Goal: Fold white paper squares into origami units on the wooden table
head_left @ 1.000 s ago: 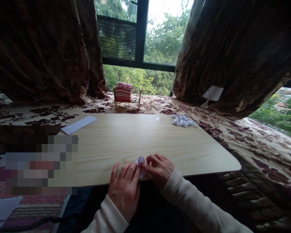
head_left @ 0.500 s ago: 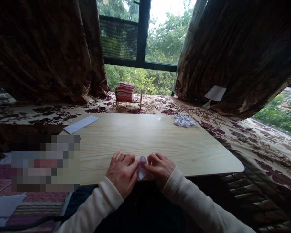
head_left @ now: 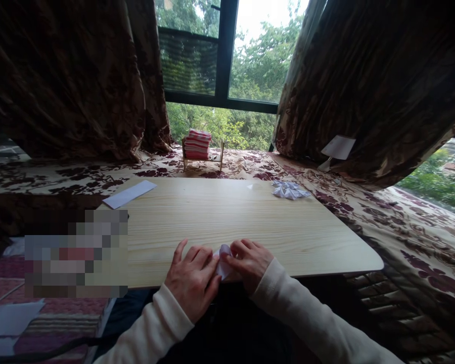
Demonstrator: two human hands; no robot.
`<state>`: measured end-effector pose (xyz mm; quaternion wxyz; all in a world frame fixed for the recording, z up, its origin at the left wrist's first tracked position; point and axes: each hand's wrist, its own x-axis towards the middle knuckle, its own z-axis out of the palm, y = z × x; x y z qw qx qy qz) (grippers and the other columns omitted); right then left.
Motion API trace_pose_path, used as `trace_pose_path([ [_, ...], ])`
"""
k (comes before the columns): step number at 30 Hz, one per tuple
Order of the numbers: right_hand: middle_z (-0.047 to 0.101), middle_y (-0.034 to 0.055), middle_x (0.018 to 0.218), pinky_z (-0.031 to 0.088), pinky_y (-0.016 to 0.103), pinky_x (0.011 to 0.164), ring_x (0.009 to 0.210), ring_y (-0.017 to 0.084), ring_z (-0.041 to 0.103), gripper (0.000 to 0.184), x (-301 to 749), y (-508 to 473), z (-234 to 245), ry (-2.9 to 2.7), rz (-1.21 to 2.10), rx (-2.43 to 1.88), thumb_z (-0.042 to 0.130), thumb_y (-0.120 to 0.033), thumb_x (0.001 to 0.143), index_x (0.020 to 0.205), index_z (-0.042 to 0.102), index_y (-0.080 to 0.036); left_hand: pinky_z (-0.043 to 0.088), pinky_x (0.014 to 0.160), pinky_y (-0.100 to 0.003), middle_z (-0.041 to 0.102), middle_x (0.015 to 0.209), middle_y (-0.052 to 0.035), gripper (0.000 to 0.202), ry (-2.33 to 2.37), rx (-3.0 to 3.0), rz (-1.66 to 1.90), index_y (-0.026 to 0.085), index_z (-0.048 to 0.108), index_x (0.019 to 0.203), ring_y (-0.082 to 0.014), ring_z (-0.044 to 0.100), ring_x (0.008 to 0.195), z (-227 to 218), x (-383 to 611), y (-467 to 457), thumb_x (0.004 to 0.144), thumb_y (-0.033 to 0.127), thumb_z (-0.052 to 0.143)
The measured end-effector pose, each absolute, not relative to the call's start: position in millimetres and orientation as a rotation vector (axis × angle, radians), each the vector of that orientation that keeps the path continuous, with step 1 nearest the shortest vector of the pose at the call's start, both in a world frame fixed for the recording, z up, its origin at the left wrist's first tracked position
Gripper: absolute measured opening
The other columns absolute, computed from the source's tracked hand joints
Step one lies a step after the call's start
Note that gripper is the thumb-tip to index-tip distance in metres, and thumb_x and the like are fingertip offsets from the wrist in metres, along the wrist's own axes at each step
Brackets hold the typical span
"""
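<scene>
A small piece of white paper (head_left: 223,263), curled over at its top, is between my hands at the table's near edge. My left hand (head_left: 192,273) grips its left side with thumb and forefinger, the other fingers bent and one finger lifted. On the right side, my right hand (head_left: 252,263) pinches the paper, its fingers curled. Part of the paper is hidden behind the fingers.
The pale wooden table (head_left: 197,217) bears a white paper strip (head_left: 131,194) at far left and folded paper pieces (head_left: 290,190) at far right. Beyond it stand a small rack (head_left: 202,160) with folded red-striped cloths (head_left: 197,144) and a white lamp (head_left: 338,147).
My left hand has shifted slightly, with one finger lifting higher and its thumb moving a little across the paper. My right hand keeps its hold. The whole view has moved slightly.
</scene>
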<state>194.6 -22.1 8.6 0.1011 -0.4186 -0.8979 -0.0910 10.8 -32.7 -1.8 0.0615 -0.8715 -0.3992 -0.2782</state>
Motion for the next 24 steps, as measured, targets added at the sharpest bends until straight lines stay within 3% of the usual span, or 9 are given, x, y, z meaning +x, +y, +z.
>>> trace_pose_path([
  [5,0.053,0.0063,0.087,0.032,0.030,0.064,0.078,0.019,0.045,0.026,192.9,-22.4,9.4,-2.654,-0.279,-1.211,0.052,-0.023,0.076,0.102,0.056,-0.021,0.020,0.097,-0.053,0.060,0.095,-0.0068,0.028,-1.218,-2.595,-0.864,0.020,0.061,0.100,-0.0222,0.050,0.093,-3.4,10.4,-32.7,0.079,0.028,0.045],
  [9,0.054,0.0066,0.088,0.032,0.030,0.065,0.079,0.019,0.045,0.037,193.7,-21.9,8.5,-2.648,-0.282,-1.193,0.055,-0.022,0.074,0.111,0.051,-0.020,0.020,0.098,-0.053,0.060,0.096,-0.0073,0.028,-1.215,-2.592,-0.862,0.019,0.061,0.099,-0.0224,0.050,0.093,-4.5,10.1,-33.0,0.079,0.028,0.044],
  [16,0.055,0.0071,0.090,0.032,0.031,0.063,0.078,0.020,0.045,0.034,193.2,-19.2,9.7,-2.680,-0.326,-1.209,0.051,-0.026,0.078,0.111,0.053,-0.027,0.019,0.098,-0.054,0.060,0.102,-0.0078,0.027,-1.192,-2.573,-0.889,0.023,0.062,0.100,-0.0231,0.050,0.097,-5.9,4.2,-34.5,0.079,0.028,0.044],
  [24,0.055,0.0073,0.090,0.035,0.031,0.062,0.079,0.021,0.045,0.034,190.6,-20.7,12.3,-2.675,-0.301,-1.259,0.048,-0.025,0.080,0.113,0.053,-0.029,0.021,0.097,-0.052,0.062,0.095,-0.0065,0.025,-1.363,-2.517,-1.006,0.020,0.062,0.095,-0.0220,0.051,0.093,-4.3,11.2,-41.5,0.080,0.025,0.043],
])
